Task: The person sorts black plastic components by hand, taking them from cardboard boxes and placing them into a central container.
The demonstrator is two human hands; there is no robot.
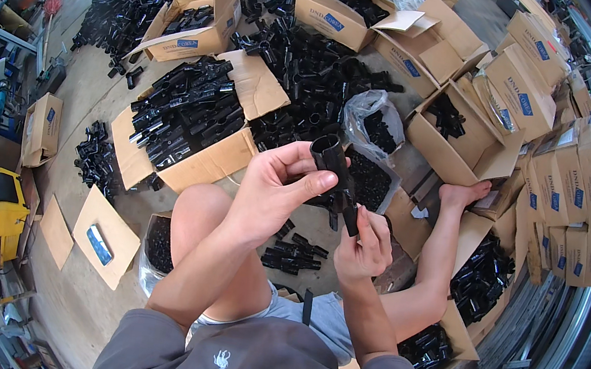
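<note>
In front of my chest I hold a black plastic tube fitting, tilted, its round open end up and to the left. My left hand is closed round its upper part, thumb along the side. My right hand pinches at the lower end, where a narrower black piece points down; whether that is a separate part I cannot tell. Below my hands, several black fittings lie between my legs. Just beyond them stands a container of small black parts.
An open carton full of black fittings stands ahead-left, with a large heap of fittings behind it. A clear plastic bag and an open carton lie ahead-right. Stacked cartons and metal bars line the right; a yellow machine stands left.
</note>
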